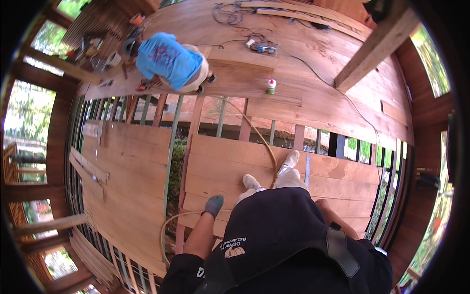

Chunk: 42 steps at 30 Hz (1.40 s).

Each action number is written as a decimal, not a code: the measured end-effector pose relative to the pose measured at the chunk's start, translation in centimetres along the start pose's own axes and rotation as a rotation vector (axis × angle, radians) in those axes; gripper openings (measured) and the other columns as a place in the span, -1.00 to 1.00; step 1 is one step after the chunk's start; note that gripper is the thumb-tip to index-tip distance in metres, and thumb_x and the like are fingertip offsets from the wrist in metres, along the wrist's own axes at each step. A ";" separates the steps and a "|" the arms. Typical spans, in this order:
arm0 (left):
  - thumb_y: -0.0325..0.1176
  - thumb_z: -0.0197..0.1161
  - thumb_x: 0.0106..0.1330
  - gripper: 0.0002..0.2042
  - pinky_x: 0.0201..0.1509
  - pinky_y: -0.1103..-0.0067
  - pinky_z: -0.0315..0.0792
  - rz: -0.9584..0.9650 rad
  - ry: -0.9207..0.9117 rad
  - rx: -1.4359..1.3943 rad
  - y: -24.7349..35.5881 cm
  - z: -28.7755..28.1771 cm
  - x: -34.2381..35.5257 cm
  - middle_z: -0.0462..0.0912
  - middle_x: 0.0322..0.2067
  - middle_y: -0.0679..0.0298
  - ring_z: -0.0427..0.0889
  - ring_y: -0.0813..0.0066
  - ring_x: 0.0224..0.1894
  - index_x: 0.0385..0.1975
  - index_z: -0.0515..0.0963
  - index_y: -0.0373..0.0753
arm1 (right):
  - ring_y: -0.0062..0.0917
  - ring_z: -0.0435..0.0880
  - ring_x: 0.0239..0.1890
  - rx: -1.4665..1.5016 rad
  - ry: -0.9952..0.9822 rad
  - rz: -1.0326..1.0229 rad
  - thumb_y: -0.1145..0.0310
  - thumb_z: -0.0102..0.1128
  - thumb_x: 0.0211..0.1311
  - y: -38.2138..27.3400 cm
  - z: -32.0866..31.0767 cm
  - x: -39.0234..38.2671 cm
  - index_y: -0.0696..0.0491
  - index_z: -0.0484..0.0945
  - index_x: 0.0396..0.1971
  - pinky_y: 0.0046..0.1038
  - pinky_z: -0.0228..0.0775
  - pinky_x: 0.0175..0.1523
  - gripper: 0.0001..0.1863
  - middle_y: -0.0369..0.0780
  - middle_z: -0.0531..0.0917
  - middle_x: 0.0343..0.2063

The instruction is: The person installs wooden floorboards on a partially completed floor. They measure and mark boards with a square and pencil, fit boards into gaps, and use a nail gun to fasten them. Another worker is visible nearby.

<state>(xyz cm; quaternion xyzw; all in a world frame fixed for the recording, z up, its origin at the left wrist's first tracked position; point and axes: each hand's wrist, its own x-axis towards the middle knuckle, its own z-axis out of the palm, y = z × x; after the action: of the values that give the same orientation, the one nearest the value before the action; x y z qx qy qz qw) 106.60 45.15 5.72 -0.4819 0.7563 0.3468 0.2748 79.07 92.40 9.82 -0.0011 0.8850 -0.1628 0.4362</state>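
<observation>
At 11 o'clock from the right hand [321, 203], the ruler [307, 170]; the gloved left hand [214, 205] hangs by the hose [269, 146]; can't tell either grip; careful footing seems wise, hose between shoes [289, 163].

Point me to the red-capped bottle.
In the head view, the bottle stands on the planks right of upper centre, right of the co-worker and nearer than the blue power tool.
</observation>
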 end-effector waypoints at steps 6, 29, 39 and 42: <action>-0.20 -0.12 0.35 -0.63 -0.01 0.20 0.44 -0.209 -0.149 0.210 -16.0 7.9 -7.5 0.63 -0.08 -0.04 0.61 -0.08 -0.03 -0.17 0.61 -0.26 | -0.45 0.62 -0.63 0.242 -0.102 -0.003 0.39 0.15 0.16 -2.5 -3.0 3.3 0.25 0.62 -0.55 -0.42 0.47 -0.49 -0.77 -0.14 0.63 -0.65; -0.18 0.03 0.31 -0.71 -0.07 0.40 0.45 0.055 0.228 -0.381 -4.6 10.6 -10.7 0.67 -0.26 0.07 0.63 0.24 -0.21 -0.28 0.59 -0.27 | -0.39 0.62 -0.70 -0.002 -0.248 0.021 0.32 0.16 0.22 -4.5 -7.1 10.8 0.18 0.50 -0.57 -0.40 0.48 -0.60 -0.74 -0.15 0.57 -0.68; -0.18 -0.03 0.37 -0.68 0.01 0.24 0.47 0.194 0.048 -0.129 -14.7 6.3 -8.7 0.65 -0.14 -0.04 0.62 -0.02 -0.06 -0.19 0.60 -0.25 | -0.36 0.62 -0.68 0.113 -0.012 0.019 0.35 0.14 0.20 -15.7 -0.1 13.2 0.16 0.47 -0.56 -0.35 0.46 -0.63 -0.78 -0.11 0.58 -0.68; -0.15 -0.02 0.37 -0.66 -0.03 0.25 0.47 0.013 0.172 -0.430 -21.1 3.0 -5.5 0.66 -0.19 -0.03 0.62 -0.02 -0.13 -0.20 0.60 -0.26 | -0.39 0.60 -0.68 0.192 -0.135 -0.182 0.31 0.15 0.22 -23.9 4.9 12.7 0.19 0.51 -0.40 -0.40 0.44 -0.59 -0.78 -0.13 0.60 -0.64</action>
<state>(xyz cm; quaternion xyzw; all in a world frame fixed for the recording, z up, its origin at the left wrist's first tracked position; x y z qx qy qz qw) 128.32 44.22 2.57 -0.5522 0.6888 0.4593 0.0982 71.64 66.54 4.11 -0.0505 0.8302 -0.2853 0.4763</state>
